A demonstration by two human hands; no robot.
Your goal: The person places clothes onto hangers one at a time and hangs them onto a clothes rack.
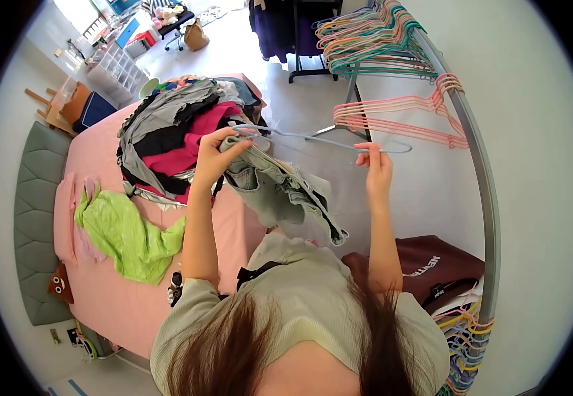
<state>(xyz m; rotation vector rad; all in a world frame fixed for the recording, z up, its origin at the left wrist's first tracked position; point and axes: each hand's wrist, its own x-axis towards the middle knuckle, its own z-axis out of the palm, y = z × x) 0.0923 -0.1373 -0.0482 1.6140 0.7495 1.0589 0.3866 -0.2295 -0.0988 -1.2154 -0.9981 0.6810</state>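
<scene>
In my left hand (217, 157) I pinch the waistband end of grey-green denim shorts (276, 191), together with one end of a light blue hanger (319, 137). The shorts slant down to the right from those fingers. My right hand (375, 168) has its fingers closed on the hanger near its other end, away from the denim. The hanger is held roughly level above the floor. How the waistband is attached to the hanger is partly hidden by my left fingers.
A pink bed (227, 231) on the left holds a large clothes pile (180, 138) and a lime green garment (128, 231). On the right, a metal rack (478, 152) carries pink hangers (398, 109), many coloured hangers (379, 39) and a brown garment (431, 264).
</scene>
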